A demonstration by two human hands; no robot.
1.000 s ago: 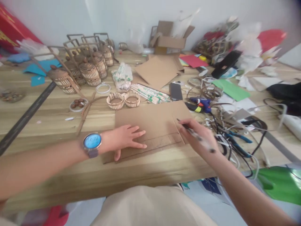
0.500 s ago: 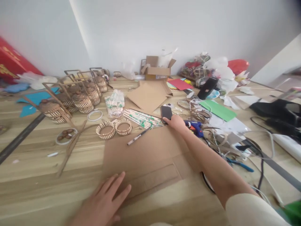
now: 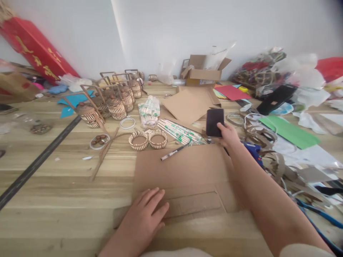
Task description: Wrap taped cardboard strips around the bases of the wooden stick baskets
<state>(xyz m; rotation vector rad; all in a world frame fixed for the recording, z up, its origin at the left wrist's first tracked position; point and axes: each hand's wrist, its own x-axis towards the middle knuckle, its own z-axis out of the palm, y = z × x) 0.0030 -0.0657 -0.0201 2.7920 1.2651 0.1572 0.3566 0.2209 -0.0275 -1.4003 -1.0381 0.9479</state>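
My right hand (image 3: 227, 135) grips a dark phone (image 3: 214, 123) by its lower right edge, with the thumb on its face. It is above the right end of the wrapped chopsticks (image 3: 179, 131). My left hand (image 3: 144, 217) lies with fingers apart at the lower left corner of a flat cardboard sheet (image 3: 179, 169). A pen (image 3: 174, 152) rests on the sheet's upper part. Two round woven rings (image 3: 138, 140) stand side by side just beyond the sheet's top left edge.
Small woven baskets with tall handles (image 3: 116, 108) stand at the back left. An open cardboard box (image 3: 205, 75) is against the wall. On the right are a blue glue gun (image 3: 253, 151), green paper (image 3: 291, 132), tangled strips and blue-handled pliers (image 3: 318, 212).
My right hand has lifted the phone, which now shows more upright and larger. The view has turned left, so the table's contents appear shifted right. My left hand remains spread near the cardboard's corner.
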